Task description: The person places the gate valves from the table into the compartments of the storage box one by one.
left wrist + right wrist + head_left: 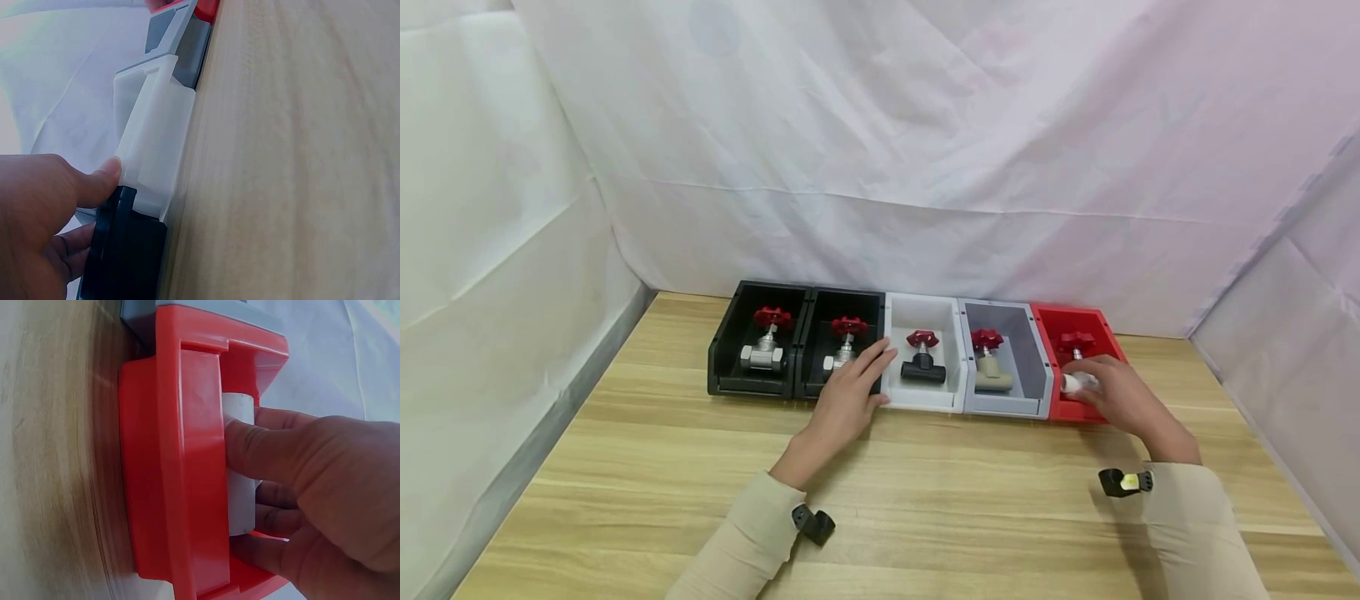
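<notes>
My right hand reaches into the red bin at the row's right end. Its thumb and fingers grip the white body of a valve with a red handwheel, just behind the bin's front lip. My left hand rests over the border between the second black bin and the white bin. In the left wrist view its thumb touches the white bin's front lip. A silver valve in that black bin is partly hidden by this hand. Inside the white bin lies a black valve with a red handwheel.
Next to the red bin stands a grey bin holding a beige valve. The leftmost black bin contains another silver valve. All bins stand side by side on a wooden table, before a white cloth.
</notes>
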Demonstrator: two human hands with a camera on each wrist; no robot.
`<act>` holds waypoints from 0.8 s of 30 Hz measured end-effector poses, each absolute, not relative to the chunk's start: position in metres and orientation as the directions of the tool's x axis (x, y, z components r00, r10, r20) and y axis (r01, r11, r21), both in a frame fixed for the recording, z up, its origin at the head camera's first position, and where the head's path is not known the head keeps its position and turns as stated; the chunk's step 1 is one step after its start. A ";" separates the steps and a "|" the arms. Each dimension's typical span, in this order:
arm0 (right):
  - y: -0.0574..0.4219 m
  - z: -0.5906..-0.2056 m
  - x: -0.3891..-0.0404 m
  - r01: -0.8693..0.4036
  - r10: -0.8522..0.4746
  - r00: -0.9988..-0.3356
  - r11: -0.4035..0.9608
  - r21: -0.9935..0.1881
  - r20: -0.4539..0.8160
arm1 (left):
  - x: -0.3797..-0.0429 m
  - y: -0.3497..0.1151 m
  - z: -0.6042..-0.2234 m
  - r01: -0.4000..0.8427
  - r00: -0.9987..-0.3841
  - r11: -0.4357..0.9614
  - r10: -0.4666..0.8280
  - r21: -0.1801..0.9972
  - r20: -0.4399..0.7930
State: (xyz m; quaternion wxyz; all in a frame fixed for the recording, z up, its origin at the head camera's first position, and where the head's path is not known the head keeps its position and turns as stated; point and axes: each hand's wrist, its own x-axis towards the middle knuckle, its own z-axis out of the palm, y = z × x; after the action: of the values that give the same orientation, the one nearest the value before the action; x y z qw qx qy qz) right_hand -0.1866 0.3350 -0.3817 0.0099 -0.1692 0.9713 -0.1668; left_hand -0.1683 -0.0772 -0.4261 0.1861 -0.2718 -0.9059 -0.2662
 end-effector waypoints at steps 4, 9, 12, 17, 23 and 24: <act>0.334 -0.384 -0.191 -0.322 -0.336 -0.942 0.888 -0.327 0.014 | -0.169 -0.077 -0.425 0.592 -0.783 0.710 0.393 0.382 0.482; 0.334 -0.385 -0.194 -0.300 -0.326 -0.945 0.897 -0.324 -0.026 | -0.168 -0.077 -0.425 0.593 -0.783 0.705 0.392 0.389 0.482; 0.334 -0.387 -0.194 -0.297 -0.323 -0.946 0.900 -0.318 -0.032 | -0.168 -0.077 -0.425 0.594 -0.783 0.703 0.394 0.391 0.482; 0.335 -0.388 -0.195 -0.287 -0.316 -0.948 0.900 -0.327 -0.037 | -0.168 -0.076 -0.425 0.584 -0.791 0.710 0.390 0.394 0.471; 0.336 -0.389 -0.196 -0.282 -0.314 -0.948 0.898 -0.337 -0.043 | -0.169 -0.077 -0.426 0.577 -0.797 0.716 0.390 0.393 0.461; 0.336 -0.389 -0.197 -0.281 -0.314 -0.948 0.898 -0.339 -0.045 | -0.169 -0.077 -0.426 0.577 -0.797 0.716 0.390 0.392 0.461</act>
State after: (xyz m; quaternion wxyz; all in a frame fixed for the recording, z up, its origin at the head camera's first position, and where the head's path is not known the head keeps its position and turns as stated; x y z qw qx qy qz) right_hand -0.1970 0.3359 -0.3894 0.0495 -0.1529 0.9729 -0.1664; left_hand -0.1690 -0.0766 -0.4256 0.1752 -0.2658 -0.9097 -0.2667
